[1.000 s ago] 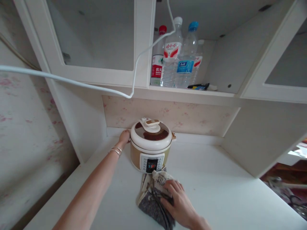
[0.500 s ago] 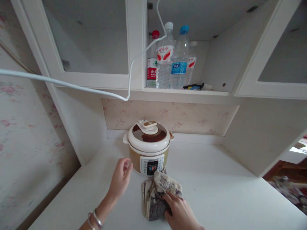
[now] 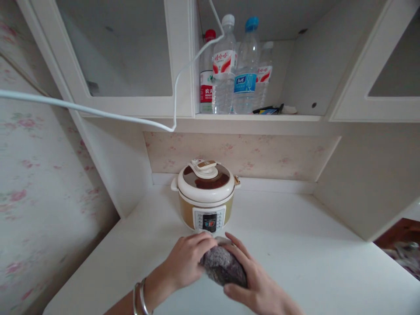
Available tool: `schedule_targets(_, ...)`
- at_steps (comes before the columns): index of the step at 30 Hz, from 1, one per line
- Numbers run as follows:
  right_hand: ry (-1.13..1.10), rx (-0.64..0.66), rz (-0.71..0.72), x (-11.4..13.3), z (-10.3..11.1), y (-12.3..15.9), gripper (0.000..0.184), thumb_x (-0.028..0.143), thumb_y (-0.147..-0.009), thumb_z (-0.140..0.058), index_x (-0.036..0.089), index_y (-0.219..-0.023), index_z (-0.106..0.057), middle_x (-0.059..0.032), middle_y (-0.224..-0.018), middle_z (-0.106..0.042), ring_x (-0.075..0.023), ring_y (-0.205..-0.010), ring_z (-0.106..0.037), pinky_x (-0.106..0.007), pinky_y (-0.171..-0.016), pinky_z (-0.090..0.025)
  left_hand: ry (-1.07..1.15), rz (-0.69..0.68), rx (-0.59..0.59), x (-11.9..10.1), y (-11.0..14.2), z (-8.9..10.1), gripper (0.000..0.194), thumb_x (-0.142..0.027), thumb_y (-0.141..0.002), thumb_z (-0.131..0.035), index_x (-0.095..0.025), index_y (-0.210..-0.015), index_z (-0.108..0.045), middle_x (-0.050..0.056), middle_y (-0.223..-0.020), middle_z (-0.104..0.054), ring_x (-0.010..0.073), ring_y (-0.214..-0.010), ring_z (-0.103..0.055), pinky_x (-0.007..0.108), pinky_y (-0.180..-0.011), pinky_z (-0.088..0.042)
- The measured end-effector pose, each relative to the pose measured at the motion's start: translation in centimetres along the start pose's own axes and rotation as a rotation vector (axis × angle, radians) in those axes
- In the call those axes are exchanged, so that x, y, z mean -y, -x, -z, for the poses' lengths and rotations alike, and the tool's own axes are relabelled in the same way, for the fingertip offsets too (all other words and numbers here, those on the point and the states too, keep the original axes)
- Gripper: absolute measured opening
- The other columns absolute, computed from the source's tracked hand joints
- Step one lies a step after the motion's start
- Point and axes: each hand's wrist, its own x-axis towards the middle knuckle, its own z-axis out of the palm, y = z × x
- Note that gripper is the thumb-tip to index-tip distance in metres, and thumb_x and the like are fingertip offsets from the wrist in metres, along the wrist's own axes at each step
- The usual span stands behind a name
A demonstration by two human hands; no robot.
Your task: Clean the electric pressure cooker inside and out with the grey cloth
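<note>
A grey patterned cloth is bunched between my two hands, above the white counter in front of the cooker. My left hand grips its left end with bent fingers; two silver bangles circle that wrist. On the right side, my right hand wraps round the cloth, thumb below and fingers above. Just beyond them stands an electric pressure cooker, white and gold with a brown lid top. The lid is on, and the front control panel faces me. My hands are apart from the cooker.
Overhead, an open cabinet shelf holds several plastic bottles and some small dark items. A white cable hangs across the upper left. The white counter runs between side panels, with a flowered wall on the left.
My left hand has come right and taken hold of the cloth. The cloth, spread loosely on the counter before, is now lifted and bunched in both hands. The view has shifted slightly.
</note>
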Motion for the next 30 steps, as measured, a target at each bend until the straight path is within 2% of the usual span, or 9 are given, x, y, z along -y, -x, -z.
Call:
schedule_targets(3, -0.066, -0.011, 0.022, -1.3, -1.2, 0.1, 0.087, 0.031, -0.065, -0.076, 0.024, -0.142, -0.037, -0.0111, -0.157, -0.016, -0.0273, -0.141, -0.025, -0.039, -0.114, -0.024, -0.031, -0.015, 0.021, -0.1, -0.1, 1.5, 0.048, -0.004, -0.069, -0.054, -0.026, -0.112, -0.056, 0.002, -0.109, -0.064, 0.0199, -0.099, -0.061, 0.029, -0.088, -0.048)
schedule_targets(5, -0.117, -0.077, 0.040, -1.5, -2.0, -0.3, 0.079, 0.028, -0.066, -0.076, 0.023, -0.137, -0.043, -0.0108, -0.149, -0.034, -0.0264, -0.133, -0.038, -0.038, -0.110, -0.030, -0.037, -0.042, 0.060, -0.3, -0.2, 2.5, 0.050, -0.005, -0.069, -0.055, -0.027, -0.114, -0.056, 0.001, -0.109, -0.063, 0.0196, -0.098, -0.061, 0.029, -0.087, -0.048)
schedule_targets(9, -0.228, -0.092, 0.034, -1.0, -1.7, -1.9, 0.045, 0.030, -0.074, -0.070, 0.022, -0.117, -0.060, -0.0030, -0.105, -0.067, -0.0203, -0.094, -0.060, -0.031, -0.085, -0.047, -0.024, -0.137, 0.099, -0.6, -0.8, 3.5, 0.056, -0.002, -0.068, -0.053, -0.027, -0.118, -0.054, 0.002, -0.112, -0.062, 0.0195, -0.102, -0.060, 0.029, -0.088, -0.048)
schedule_targets(14, -0.472, -0.153, -0.082, -0.3, 2.4, -3.3, 0.031, 0.035, -0.074, -0.071, 0.018, -0.099, -0.069, -0.0010, -0.087, -0.069, -0.0191, -0.083, -0.061, -0.029, -0.075, -0.047, 0.167, -0.029, -0.201, 1.3, -2.0, 3.9, 0.044, -0.012, -0.078, -0.058, -0.024, -0.120, -0.054, 0.007, -0.119, -0.059, 0.0202, -0.107, -0.058, 0.032, -0.093, -0.047)
schedule_targets(17, -0.732, -0.389, -0.159, -0.5, 6.0, -3.5, 0.034, 0.034, -0.071, -0.074, 0.018, -0.100, -0.068, -0.0013, -0.084, -0.071, -0.0189, -0.077, -0.065, -0.030, -0.073, -0.050, 0.337, 0.248, -0.475, 4.9, -3.1, 5.2, 0.036, -0.035, -0.084, -0.060, -0.021, -0.116, -0.055, 0.009, -0.109, -0.063, 0.0202, -0.092, -0.063, 0.034, -0.084, -0.051)
schedule_targets(20, -0.845, -0.786, -0.137, -0.6, 10.0, -3.9, 0.036, 0.032, -0.064, -0.080, 0.019, -0.095, -0.068, -0.0006, -0.083, -0.071, -0.0175, -0.070, -0.065, -0.027, -0.066, -0.053, 0.349, 0.485, -0.726, 9.9, -4.4, 6.9, 0.036, -0.046, -0.086, -0.054, -0.018, -0.107, -0.059, 0.010, -0.106, -0.066, 0.0227, -0.092, -0.064, 0.037, -0.085, -0.050)
schedule_targets(22, -0.817, -1.024, -0.053, -0.6, 12.1, -4.6, 0.039, 0.031, -0.060, -0.082, 0.019, -0.094, -0.068, -0.0002, -0.086, -0.071, -0.0164, -0.072, -0.066, -0.025, -0.065, -0.053, 0.312, 0.585, -0.791, 12.8, -5.4, 7.5, 0.037, -0.045, -0.085, -0.053, -0.016, -0.107, -0.061, 0.012, -0.111, -0.065, 0.0244, -0.098, -0.063, 0.039, -0.091, -0.047)
schedule_targets(24, -0.718, -1.151, 0.017, -0.6, 13.4, -5.8, 0.041, 0.033, -0.059, -0.082, 0.018, -0.095, -0.068, -0.0009, -0.089, -0.071, -0.0163, -0.076, -0.065, -0.025, -0.067, -0.053, 0.312, 0.645, -0.793, 14.7, -6.5, 7.5, 0.039, -0.042, -0.086, -0.052, -0.015, -0.112, -0.061, 0.015, -0.120, -0.063, 0.0260, -0.108, -0.060, 0.041, -0.097, -0.043)
schedule_targets(30, -0.387, -0.870, -0.105, -1.8, 12.1, -12.1, 0.051, 0.054, -0.073, -0.065, 0.018, -0.108, -0.065, -0.0057, -0.090, -0.071, -0.0216, -0.078, -0.066, -0.030, -0.065, -0.053, 0.374, 0.534, -0.780, 15.1, -10.0, 4.9, 0.048, -0.045, -0.092, -0.043, -0.017, -0.130, -0.052, 0.012, -0.143, -0.047, 0.0240, -0.135, -0.039, 0.041, -0.114, -0.023)
